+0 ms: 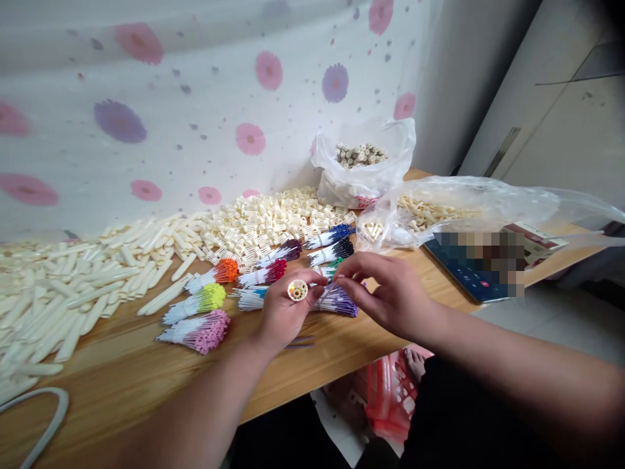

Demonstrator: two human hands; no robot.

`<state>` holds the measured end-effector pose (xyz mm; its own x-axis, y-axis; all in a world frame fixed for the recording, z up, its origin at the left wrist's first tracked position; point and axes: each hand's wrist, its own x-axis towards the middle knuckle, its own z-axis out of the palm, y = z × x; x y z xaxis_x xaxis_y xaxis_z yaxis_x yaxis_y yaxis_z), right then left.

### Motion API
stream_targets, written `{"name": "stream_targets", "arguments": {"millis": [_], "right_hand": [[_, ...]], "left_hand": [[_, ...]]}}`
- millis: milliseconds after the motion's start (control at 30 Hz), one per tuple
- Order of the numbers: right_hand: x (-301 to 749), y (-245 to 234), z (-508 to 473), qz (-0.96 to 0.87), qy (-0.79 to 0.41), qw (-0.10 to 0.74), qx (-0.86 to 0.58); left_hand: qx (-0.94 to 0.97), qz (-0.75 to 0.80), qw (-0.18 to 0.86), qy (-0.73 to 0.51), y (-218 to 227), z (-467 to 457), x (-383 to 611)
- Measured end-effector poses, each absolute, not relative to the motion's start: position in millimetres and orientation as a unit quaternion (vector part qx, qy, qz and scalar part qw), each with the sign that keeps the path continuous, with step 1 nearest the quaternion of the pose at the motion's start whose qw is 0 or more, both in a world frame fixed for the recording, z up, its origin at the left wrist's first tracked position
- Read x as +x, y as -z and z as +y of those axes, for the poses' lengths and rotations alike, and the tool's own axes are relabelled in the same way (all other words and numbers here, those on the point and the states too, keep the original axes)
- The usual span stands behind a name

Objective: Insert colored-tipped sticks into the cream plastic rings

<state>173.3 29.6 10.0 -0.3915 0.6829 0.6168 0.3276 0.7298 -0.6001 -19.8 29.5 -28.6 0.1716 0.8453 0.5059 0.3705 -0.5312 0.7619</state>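
Note:
My left hand [280, 319] is closed around a round cream pen part [297, 290]; its open end faces me, with a ring of small holes and a few coloured bits. My right hand [390, 290] pinches just right of the left fingertips; whatever lies between its fingers is too small to make out. Below and behind both hands are bundles of thin pen refills with coloured tips: purple [344, 301], red [263, 273], black [334, 253] and blue [329, 236]. To the left lie orange [215, 273], yellow [198, 303] and pink [198, 331] bundles.
Cream pen tubes [63, 299] and slotted cream pieces [273, 218] are heaped along the wall. Plastic bags of small parts [364, 172] stand at the back right. A tablet [463, 270] lies near the table's right edge. A white curved tube [58, 404] is at front left.

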Motion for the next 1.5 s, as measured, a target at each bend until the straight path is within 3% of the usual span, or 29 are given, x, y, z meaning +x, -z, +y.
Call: {"name": "stream_targets", "arguments": {"millis": [100,200,467,933,1233,1500], "right_hand": [[186.8,-35.0,6.8,-0.813,-0.065,0.505,-0.283],[196.9,-56.6,-15.0,-0.813,-0.032,0.512,-0.275],[186.0,-61.3,-21.1,-0.884,-0.023,0.425,-0.196],[162.0,-32.2,-0.8,-0.851,-0.08,0.484,-0.188],[170.0,-14.0,10.2,-0.856,0.011,0.449,-0.256],[172.1,-12.9,15.2,-0.841,-0.028,0.461,-0.283]], "left_hand": [[0.735,0.396,0.143,-0.531,29.0,31.7,-26.2],[0.757,0.383,0.139,-0.511,28.0,31.2,-29.9],[0.784,0.369,0.155,-0.475,29.9,30.1,-26.8],[0.808,0.352,0.162,-0.444,34.9,30.9,-30.8],[0.854,0.316,0.159,-0.381,19.2,27.4,-33.8],[0.857,0.328,0.118,-0.38,25.7,26.4,-30.7]]}}
